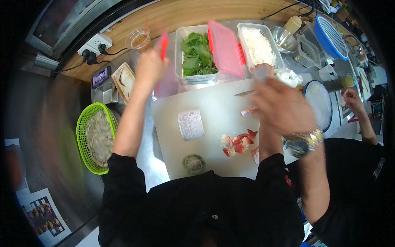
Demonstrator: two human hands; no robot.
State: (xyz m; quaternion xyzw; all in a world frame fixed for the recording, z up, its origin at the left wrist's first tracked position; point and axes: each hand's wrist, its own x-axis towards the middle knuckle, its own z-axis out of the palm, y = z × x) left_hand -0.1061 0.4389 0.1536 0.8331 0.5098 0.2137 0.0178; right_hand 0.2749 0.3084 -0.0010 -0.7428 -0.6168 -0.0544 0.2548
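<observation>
My left hand [150,65] is closed on a translucent lid with a red edge [164,47], left of a container of green leaves [196,53]. Near a container of white shreds [257,46] is my right hand [263,70]; a co-worker's blurred hand [284,109] crosses over my forearm, and my right fingers are too smeared to read. Between the two containers leans a pink lid with red clips [225,48]. Red and white seafood pieces [238,143] lie on the white cutting board [218,111], with a knife blade [244,93] farther back.
A paper slip [191,124] and a small round dish [193,164] rest on the board. At left stand a green basket [80,136] of greyish pieces, a metal tray [106,94] and a phone [101,76]. The co-worker stands close at right, beside a round tray [317,105].
</observation>
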